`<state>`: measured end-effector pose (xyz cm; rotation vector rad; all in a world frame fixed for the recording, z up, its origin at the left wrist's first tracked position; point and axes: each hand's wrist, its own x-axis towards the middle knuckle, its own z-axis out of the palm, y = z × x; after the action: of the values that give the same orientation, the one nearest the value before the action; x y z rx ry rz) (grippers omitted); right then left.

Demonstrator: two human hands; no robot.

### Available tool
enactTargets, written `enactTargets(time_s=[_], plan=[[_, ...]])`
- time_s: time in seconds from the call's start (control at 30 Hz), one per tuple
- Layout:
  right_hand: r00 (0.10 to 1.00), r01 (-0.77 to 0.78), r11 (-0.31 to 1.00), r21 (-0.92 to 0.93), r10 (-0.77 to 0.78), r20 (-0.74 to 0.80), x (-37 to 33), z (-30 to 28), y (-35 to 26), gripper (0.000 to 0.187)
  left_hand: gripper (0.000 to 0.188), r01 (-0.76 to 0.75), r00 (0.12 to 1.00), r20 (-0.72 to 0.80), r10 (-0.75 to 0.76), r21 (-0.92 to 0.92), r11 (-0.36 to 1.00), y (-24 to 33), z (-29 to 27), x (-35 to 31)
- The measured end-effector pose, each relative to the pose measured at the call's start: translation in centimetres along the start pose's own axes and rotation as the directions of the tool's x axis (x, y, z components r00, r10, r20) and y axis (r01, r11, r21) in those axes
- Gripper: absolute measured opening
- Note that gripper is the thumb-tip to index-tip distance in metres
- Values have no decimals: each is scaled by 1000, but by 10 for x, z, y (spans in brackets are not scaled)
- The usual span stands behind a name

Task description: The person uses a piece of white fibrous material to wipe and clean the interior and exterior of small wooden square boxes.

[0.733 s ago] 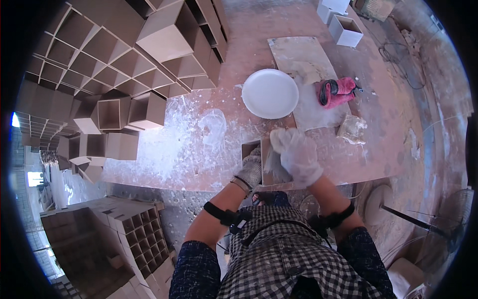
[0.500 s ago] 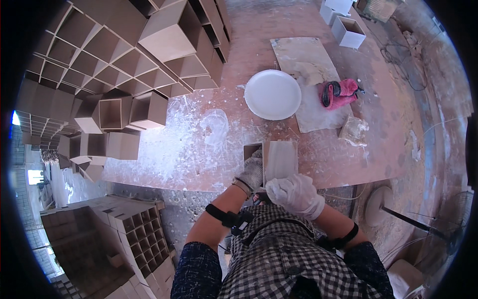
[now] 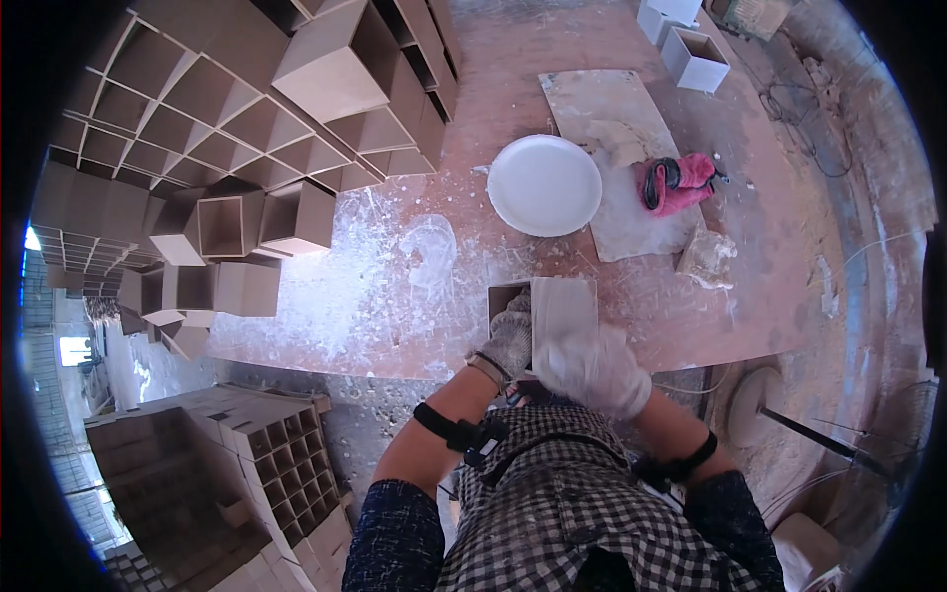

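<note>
A brown open-topped square box [image 3: 552, 304] stands near the front edge of a dusty reddish workbench [image 3: 395, 296]. My gloved left hand [image 3: 508, 333] grips the box's left side. My gloved right hand [image 3: 590, 367] is blurred and lies against the near lower part of the box's pale right face; whether it holds anything cannot be made out. Both gloves are white and powdered.
A round white plate [image 3: 544, 185] sits behind the box, partly on a pale slab [image 3: 617, 148]. A pink rag [image 3: 676, 183] and a stone lump [image 3: 706, 259] lie to the right. Stacks of brown open boxes [image 3: 247, 138] fill the left; more box racks [image 3: 227, 464] stand below.
My right hand has slid from the far top of the box toward me, down its right face. The left hand has kept its grip on the box.
</note>
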<state>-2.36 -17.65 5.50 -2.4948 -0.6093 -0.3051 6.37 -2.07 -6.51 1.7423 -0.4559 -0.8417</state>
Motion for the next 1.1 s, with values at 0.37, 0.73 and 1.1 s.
enactTargets(time_s=[0.37,0.73,1.1], plan=[[981,85,994,-72,-96,-167,-3,6,-20,15,52,-52,996,91,5,519,853,13,-4,0],[990,-83,942,-326,39,-139,8,0,45,12,48,-117,992,49,118,703,701,26,-8,-6],[987,-110,948,-300,69,-143,34,-9,73,25,52,-56,998,1,57,192,980,-88,-12,14]])
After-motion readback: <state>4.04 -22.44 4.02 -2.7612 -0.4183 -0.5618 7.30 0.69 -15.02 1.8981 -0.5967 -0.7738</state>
